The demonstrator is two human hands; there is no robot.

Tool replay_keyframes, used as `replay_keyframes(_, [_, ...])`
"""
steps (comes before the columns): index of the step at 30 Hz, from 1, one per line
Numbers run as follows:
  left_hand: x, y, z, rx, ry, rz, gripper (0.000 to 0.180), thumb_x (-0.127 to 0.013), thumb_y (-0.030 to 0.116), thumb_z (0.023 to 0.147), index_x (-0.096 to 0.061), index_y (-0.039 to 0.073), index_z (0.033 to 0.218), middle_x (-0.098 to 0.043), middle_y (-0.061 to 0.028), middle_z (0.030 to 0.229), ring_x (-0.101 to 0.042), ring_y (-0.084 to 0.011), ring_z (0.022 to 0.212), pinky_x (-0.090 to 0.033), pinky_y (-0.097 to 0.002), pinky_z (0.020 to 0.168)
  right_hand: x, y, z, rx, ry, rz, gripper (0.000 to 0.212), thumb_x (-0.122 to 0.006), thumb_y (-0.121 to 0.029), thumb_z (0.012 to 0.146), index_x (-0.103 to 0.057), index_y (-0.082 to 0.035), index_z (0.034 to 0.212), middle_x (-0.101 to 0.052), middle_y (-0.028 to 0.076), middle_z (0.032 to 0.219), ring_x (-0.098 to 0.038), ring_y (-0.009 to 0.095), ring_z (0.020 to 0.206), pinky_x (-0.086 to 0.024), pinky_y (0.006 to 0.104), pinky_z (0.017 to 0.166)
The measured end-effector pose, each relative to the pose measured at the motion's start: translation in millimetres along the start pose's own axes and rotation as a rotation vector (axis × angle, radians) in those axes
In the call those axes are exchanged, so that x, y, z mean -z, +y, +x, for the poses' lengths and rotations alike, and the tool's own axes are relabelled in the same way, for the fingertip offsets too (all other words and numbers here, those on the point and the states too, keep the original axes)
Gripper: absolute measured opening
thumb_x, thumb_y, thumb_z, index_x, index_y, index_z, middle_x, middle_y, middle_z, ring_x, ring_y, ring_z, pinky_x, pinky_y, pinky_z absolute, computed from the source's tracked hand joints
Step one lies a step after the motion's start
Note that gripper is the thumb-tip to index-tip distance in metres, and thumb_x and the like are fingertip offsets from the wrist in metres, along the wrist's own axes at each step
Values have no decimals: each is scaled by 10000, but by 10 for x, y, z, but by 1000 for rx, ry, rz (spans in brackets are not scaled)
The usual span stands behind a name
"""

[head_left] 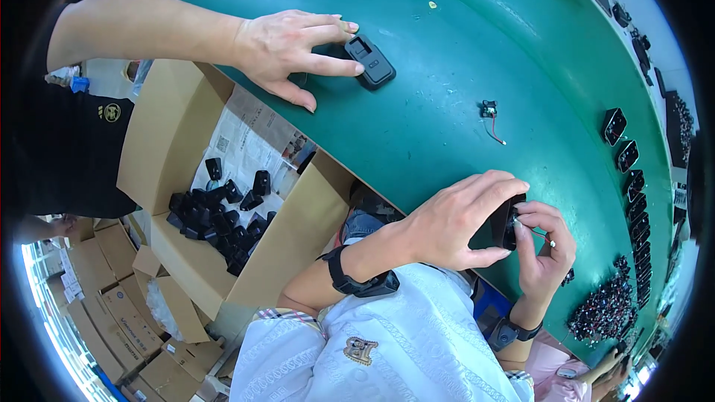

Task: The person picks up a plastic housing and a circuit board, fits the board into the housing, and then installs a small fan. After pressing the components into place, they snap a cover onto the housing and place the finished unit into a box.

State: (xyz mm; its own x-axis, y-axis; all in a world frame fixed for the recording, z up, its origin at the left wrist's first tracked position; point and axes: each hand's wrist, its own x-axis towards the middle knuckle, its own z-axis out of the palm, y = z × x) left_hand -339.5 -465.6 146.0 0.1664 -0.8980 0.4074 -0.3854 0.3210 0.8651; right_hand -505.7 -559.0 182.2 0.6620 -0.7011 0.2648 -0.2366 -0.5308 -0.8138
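Because the black housing sits in the air just over the near edge of the green surface, I have only the two hands to support it. The left hand arches around it, fingers over the far side and thumb under the near side, gripping it firmly. The right hand has its thumb and fingers drawn in at the housing's right end, where a thin wire with a white connector shows; what those fingertips pinch, I cannot tell. I would expect the shell to be light and stiff, probably plastic, and a little slippery where it is smooth, so I favour a broad hold across its outer walls with modest pressure. The wire looks like the fragile part: I would take the connector by its body and put no pull on the lead. Farther off on the surface, a small circuit board with a red lead looks lighter and more delicate; I would lift that by its edges. A heap of small wired parts near the right hand could snag, I judge.
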Motion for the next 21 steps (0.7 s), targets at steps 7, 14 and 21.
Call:
replay_keyframes(7, [68, -48, -100, 216, -12, -464, 830, -819, 62, 732, -405, 49, 1451, -487, -125, 1388, -530, -242, 1261, -474, -376, 1020, 84, -90, 7, 39, 107, -17, 98, -728, 30, 782, -685, -9, 861, -718, 134, 949, -685, 220, 845, -543, 295, 717])
replay_keyframes(14, [94, -98, -63, 157, -90, -747, 939, -811, 18, 718, -292, 61, 1499, -420, -157, 1441, -474, -233, 1321, -412, -378, 1091, 148, -228, 36, 62, 62, 1, 128, -743, 43, 756, -690, -13, 857, -715, 127, 928, -686, 224, 836, -542, 308, 721])
replay_keyframes(21, [165, -61, -1, 299, -136, -935, 976, -847, 45, 702, -295, 31, 1506, -418, -129, 1445, -478, -215, 1306, -417, -360, 1084, 195, -290, 81, 130, 65, -47, 153, -756, 52, 734, -691, -20, 853, -719, 122, 929, -687, 233, 835, -540, 313, 731])
